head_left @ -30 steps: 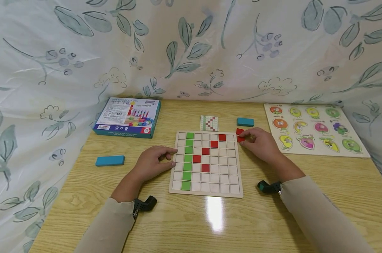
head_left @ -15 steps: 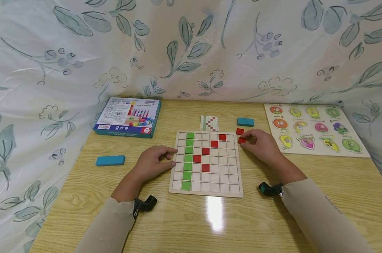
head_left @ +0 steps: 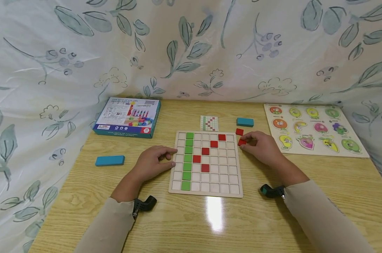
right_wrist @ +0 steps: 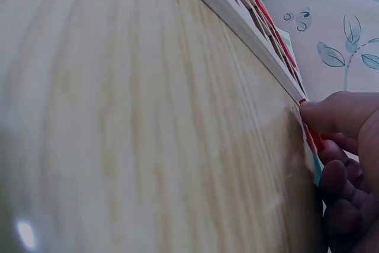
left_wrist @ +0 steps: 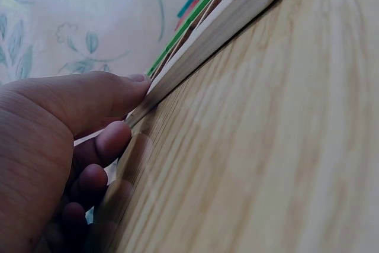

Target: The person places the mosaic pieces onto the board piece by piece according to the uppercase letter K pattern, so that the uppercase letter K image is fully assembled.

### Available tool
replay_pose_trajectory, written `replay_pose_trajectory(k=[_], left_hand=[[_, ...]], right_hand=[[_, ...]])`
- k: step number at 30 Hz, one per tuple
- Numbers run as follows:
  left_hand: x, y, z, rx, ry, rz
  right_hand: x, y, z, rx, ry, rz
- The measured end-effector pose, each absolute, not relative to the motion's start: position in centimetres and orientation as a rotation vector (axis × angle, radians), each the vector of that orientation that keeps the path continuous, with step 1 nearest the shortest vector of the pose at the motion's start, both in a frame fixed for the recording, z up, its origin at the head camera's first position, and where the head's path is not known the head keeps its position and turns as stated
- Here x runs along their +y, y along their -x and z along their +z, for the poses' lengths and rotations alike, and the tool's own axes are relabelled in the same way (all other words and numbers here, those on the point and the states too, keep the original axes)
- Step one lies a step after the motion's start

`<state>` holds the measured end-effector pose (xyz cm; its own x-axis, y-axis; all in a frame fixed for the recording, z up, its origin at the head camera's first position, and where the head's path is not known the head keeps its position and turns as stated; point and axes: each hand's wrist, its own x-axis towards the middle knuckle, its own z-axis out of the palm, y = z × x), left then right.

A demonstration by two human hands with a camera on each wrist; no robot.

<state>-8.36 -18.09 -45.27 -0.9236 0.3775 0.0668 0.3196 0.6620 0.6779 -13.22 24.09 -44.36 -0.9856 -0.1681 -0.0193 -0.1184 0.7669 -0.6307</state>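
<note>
A wooden grid board [head_left: 206, 194] lies mid-table, with a column of green tiles [head_left: 187, 158] near its left side and several red tiles [head_left: 205, 151] in a slanting line. My left hand [head_left: 153, 160] rests at the board's left edge, its thumb and index fingertip right at the rim; the left wrist view shows the thumb [left_wrist: 127, 87] against it. Beside the board's right edge, my right hand [head_left: 260, 146] pinches a loose red tile [head_left: 241, 142] between thumb and fingers. Another red tile [head_left: 239, 131] lies just behind it on the table.
A small pattern card [head_left: 209, 123] lies behind the board. Blue blocks lie at the back right, one block [head_left: 245, 122], and at the left, a longer block [head_left: 110, 160]. A boxed toy set [head_left: 127, 117] is at the back left, a fruit puzzle board [head_left: 317, 130] at the right.
My right hand has drawn the nearer red tile slightly toward me, opening a gap from the other red tile. The left hand and board stay in place.
</note>
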Motion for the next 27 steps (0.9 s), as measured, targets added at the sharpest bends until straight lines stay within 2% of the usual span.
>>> replay_pose_trajectory(k=[7, 27], left_hand=[[-18.1, 8.3, -45.2, 2.781, -0.577, 1.118], [-18.1, 8.5, -45.3, 2.777, -0.578, 1.107]], right_hand=[[24.2, 12.4, -43.9, 2.849, 0.228, -1.042], [20.6, 9.1, -42.6, 2.817, 0.489, -1.059]])
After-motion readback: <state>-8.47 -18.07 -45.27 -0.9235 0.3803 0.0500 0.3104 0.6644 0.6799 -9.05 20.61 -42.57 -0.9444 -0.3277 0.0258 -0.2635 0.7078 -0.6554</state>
